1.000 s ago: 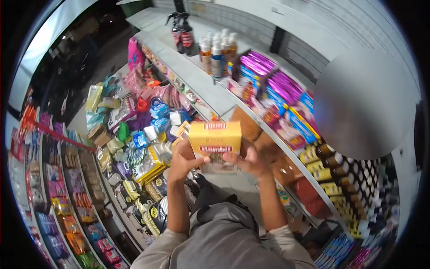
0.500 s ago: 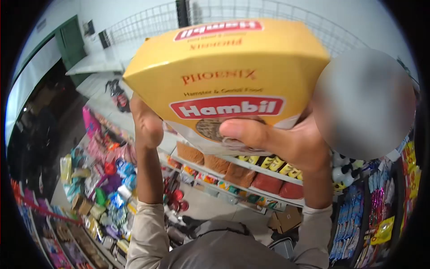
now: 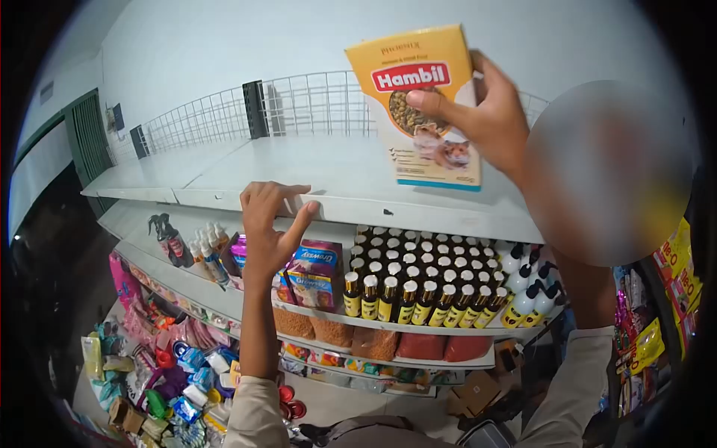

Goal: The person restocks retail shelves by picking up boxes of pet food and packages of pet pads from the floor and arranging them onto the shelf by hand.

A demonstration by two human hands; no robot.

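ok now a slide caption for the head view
Right hand holding a yellow box, left hand at the top shelf's front edge.

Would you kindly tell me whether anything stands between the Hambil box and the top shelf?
Nothing visible does. The right hand holds the Hambil box, and no item shows between it and the top shelf; the left hand is at the shelf's front edge, but off to the box's left.

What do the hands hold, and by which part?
The right hand holds the Hambil box by its right side, thumb on the front; the left hand carries nothing.
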